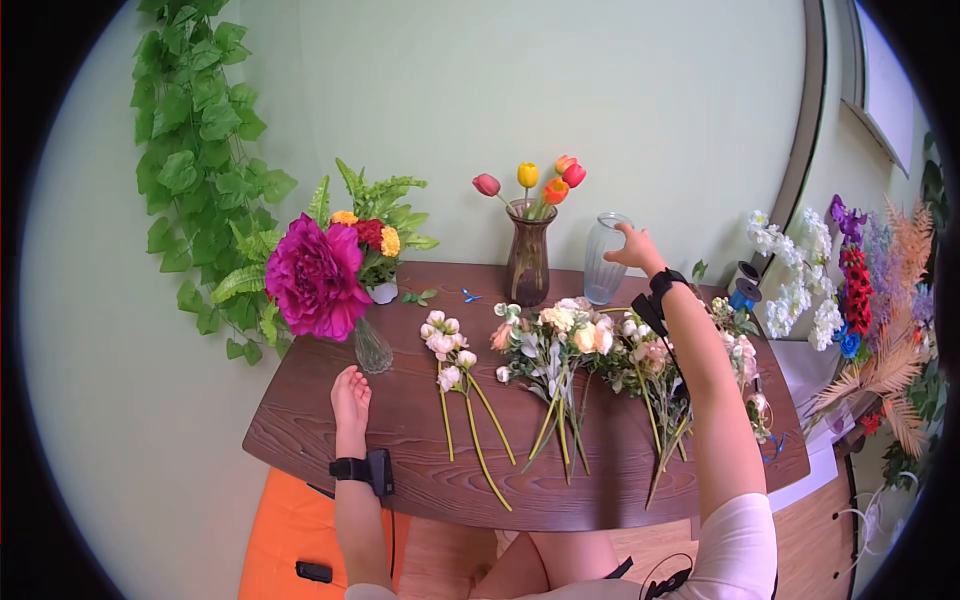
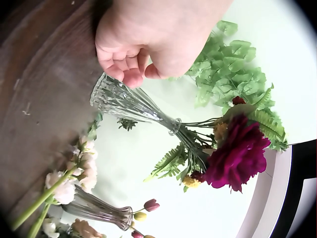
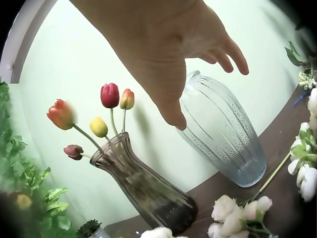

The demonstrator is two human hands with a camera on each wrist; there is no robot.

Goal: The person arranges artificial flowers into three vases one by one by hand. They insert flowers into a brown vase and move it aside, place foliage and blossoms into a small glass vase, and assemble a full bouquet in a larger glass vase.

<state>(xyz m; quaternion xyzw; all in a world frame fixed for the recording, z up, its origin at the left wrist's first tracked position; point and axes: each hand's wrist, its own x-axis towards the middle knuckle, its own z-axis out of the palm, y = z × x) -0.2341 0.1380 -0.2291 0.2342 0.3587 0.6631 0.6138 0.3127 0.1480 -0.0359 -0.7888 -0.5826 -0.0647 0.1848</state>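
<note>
At the back right of the table stands a bluish clear glass vase (image 1: 601, 262) with nothing in it. My right hand (image 1: 638, 250) is at its upper part, thumb and fingers spread apart. In the right wrist view the thumb (image 3: 174, 116) overlaps the vase's side, while the fingers (image 3: 233, 54) reach out beyond its rim. My left hand (image 1: 351, 400) hovers over the table's left part, fingers loosely curled and holding nothing. Just beyond it is a clear glass vase (image 1: 374, 350) with a large magenta flower (image 1: 318, 277), ferns and smaller yellow and red blooms.
A smoky brown vase (image 1: 528, 262) with several tulips stands at the back middle. Loose stems of pale pink flowers (image 1: 448, 350) and cream flowers (image 1: 575, 335) lie across the table (image 1: 410, 490). White flowers (image 1: 790, 270) and spools (image 1: 745, 292) are at right; ivy (image 1: 190, 150) hangs at left.
</note>
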